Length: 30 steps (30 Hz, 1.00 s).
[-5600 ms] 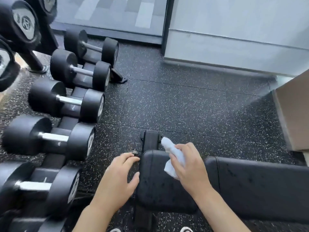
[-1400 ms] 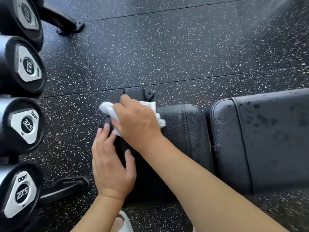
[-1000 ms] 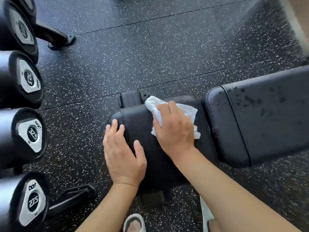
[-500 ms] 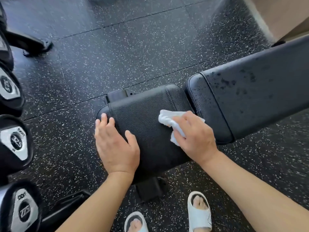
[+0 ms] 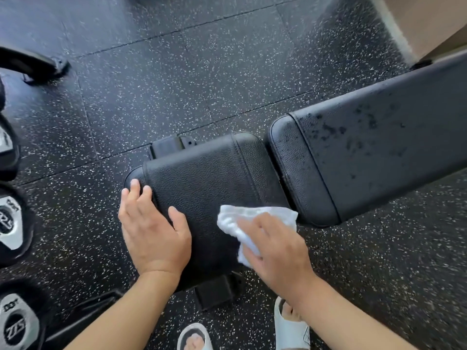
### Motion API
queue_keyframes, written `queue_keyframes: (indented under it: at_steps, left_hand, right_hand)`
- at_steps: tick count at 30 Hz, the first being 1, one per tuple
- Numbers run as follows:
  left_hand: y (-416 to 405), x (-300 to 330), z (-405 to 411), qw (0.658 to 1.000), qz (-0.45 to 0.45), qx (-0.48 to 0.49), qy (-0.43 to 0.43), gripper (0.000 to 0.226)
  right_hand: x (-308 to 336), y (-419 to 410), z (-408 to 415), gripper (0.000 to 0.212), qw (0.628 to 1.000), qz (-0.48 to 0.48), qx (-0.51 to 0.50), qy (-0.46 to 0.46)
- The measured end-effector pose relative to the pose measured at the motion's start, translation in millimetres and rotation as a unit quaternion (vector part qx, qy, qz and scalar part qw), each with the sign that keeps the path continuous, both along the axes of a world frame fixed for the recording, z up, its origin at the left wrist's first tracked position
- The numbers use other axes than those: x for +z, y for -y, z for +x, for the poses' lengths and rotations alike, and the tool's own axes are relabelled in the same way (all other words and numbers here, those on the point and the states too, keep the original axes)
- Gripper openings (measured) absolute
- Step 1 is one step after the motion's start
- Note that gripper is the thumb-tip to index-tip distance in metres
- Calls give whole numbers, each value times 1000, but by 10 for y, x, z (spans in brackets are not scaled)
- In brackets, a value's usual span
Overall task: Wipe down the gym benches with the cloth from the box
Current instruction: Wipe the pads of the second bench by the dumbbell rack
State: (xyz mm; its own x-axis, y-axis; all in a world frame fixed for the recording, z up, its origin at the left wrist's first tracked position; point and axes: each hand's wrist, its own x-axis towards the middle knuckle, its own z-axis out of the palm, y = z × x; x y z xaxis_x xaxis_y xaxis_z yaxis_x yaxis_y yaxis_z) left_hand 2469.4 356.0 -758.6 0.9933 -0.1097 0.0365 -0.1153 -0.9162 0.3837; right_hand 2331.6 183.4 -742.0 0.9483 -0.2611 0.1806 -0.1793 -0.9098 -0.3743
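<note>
Floor: black rubber floor with small white specks, laid in big squares.
Bench: a black gym bench lies across in front of me, in two padded parts.
Seat pad: the small pad is the part near me, and both my hands are on it.
Back pad: the long pad runs off to the right and has dark wet spots on it.
Cloth: the white cloth is bunched up at the near right corner of the small pad, close to the gap between the two pads.
Right hand: my right hand lies on top of the cloth and presses it onto the pad. My fingers look nearly straight over it, but the hand is blurred. Most of the cloth sticks out past my fingertips, up and to the left.
Left hand: my left hand lies flat on the left end of the small pad, fingers apart, holding nothing.
Weights: round black dumbbells stand at the left edge.
Feet: my toes in white slippers show at the bottom.
</note>
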Motion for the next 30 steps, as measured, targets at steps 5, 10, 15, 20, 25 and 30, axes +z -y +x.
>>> queue_keyframes:
  at_steps: [5,10,15,20,25,30]
  left_hand:
    - [5,-26,2,1000,-12,-2,16,63]
    - [21,-12,6,1000,-6,-7,19,62]
    - [17,-12,9,1000,-1,-10,16,61]
    - [0,-5,12,1000,2,-18,7,60]
    - [16,-11,8,1000,-2,-11,10,60]
    - [-7,-46,20,1000,1,-13,15,59]
  right_hand:
    - [-31,238,263,19,996,-11,88,13]
    - [19,539,1596,22,998,-20,-47,20]
    - [-18,383,1904,18,999,-26,-41,4]
    - [3,-139,574,16,995,13,102,-14]
    - [-106,70,32,20,974,-22,225,17]
    - [-88,391,924,14,989,-50,129,55]
